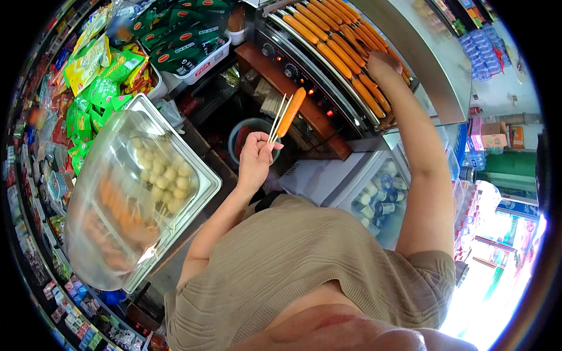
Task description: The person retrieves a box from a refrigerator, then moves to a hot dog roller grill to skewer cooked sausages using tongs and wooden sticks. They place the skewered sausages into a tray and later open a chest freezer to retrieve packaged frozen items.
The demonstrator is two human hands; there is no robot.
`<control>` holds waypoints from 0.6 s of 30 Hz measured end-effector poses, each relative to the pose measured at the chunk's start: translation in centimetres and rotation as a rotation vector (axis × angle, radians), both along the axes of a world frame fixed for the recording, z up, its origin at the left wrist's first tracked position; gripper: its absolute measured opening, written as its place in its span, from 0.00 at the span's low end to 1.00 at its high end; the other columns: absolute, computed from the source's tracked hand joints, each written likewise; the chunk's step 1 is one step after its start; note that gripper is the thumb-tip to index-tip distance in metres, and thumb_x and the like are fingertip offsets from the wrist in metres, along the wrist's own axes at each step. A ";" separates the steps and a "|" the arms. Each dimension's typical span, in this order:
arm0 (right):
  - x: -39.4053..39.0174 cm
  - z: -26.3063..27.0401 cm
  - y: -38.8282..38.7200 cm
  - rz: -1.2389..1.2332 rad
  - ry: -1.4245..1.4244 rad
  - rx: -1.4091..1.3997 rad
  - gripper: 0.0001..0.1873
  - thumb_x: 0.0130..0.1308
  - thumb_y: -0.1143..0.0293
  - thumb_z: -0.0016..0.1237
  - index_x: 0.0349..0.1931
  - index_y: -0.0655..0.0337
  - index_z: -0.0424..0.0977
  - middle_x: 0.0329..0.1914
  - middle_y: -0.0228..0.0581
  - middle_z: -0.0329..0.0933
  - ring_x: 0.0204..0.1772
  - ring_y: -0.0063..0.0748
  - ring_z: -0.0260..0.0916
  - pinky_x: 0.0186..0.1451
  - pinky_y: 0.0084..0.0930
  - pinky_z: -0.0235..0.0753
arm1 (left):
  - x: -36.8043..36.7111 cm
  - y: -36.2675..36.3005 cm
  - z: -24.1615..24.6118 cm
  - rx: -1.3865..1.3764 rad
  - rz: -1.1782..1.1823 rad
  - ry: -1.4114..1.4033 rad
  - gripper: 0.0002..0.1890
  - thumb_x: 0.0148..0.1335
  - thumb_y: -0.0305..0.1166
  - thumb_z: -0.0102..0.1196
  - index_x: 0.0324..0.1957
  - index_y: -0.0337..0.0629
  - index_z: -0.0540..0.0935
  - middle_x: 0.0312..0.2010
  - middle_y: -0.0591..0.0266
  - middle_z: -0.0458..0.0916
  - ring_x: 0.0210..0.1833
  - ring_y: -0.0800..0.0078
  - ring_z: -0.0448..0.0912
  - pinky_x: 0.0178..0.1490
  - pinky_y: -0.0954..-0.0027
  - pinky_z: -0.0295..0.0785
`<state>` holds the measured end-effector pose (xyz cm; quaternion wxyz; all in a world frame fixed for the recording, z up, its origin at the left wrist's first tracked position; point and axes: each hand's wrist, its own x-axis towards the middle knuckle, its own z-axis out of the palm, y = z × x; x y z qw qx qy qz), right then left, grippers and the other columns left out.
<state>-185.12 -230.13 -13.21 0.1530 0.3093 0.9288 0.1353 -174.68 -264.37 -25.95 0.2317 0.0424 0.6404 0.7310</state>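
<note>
My left hand (259, 155) holds thin wooden skewers (280, 116) near their lower ends; an orange-brown sausage (291, 112) is beside them, seemingly on one of the skewers. My right hand (383, 66) reaches among the sausages (337, 56) on the hot-dog roller grill (303, 57). Its fingers are mostly hidden, and a sausage lies close by them, so I cannot tell whether they grip it. Rows of sausages rest across the metal rollers, and several red lights glow on the grill's front panel.
A steel tray (206, 169) under a clear domed cover (109, 197) holds pale balls and skewered food at the left. Snack packets (105, 81) and a white bin (206, 66) of dark green packets stand beyond. A glass-topped freezer (380, 197) is right of my body, a round bucket (237, 136) below my left hand.
</note>
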 end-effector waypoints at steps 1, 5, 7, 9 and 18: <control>0.1 0.1 0.0 0.033 -0.006 0.012 0.13 0.60 0.74 0.44 0.45 0.64 0.76 0.47 0.48 0.78 0.48 0.47 0.77 0.45 0.39 0.79 | 0.0 0.1 0.0 0.008 0.013 -0.013 0.04 0.64 0.22 0.43 0.41 0.37 0.67 0.33 0.60 0.82 0.22 0.86 0.65 0.26 0.81 0.64; 1.2 0.0 0.2 0.107 0.018 0.068 0.14 0.60 0.73 0.44 0.45 0.64 0.75 0.46 0.50 0.77 0.48 0.48 0.77 0.45 0.40 0.78 | -0.1 0.8 0.4 0.021 0.003 -0.009 0.06 0.64 0.23 0.43 0.43 0.36 0.68 0.32 0.60 0.82 0.22 0.86 0.66 0.26 0.82 0.63; 2.1 -1.0 1.4 0.130 0.148 0.096 0.14 0.60 0.72 0.44 0.46 0.64 0.74 0.46 0.52 0.77 0.48 0.48 0.77 0.45 0.41 0.77 | -0.2 1.3 0.9 0.055 -0.012 -0.024 0.07 0.64 0.23 0.43 0.43 0.35 0.68 0.33 0.60 0.82 0.22 0.86 0.66 0.26 0.83 0.63; 3.4 -3.3 3.8 0.168 0.377 0.114 0.15 0.61 0.72 0.43 0.47 0.65 0.72 0.46 0.53 0.77 0.49 0.50 0.76 0.44 0.43 0.77 | -0.4 1.8 1.2 0.074 -0.025 -0.006 0.07 0.64 0.23 0.43 0.44 0.36 0.69 0.33 0.60 0.81 0.22 0.87 0.65 0.25 0.83 0.62; 13.5 -3.7 -8.6 -0.377 0.924 -1.866 0.13 0.69 0.64 0.43 0.50 0.60 0.68 0.29 0.30 0.69 0.25 0.15 0.61 0.21 0.09 0.59 | -1.2 2.6 3.8 0.092 -0.007 0.069 0.06 0.63 0.23 0.47 0.42 0.37 0.71 0.32 0.61 0.82 0.22 0.87 0.66 0.26 0.83 0.62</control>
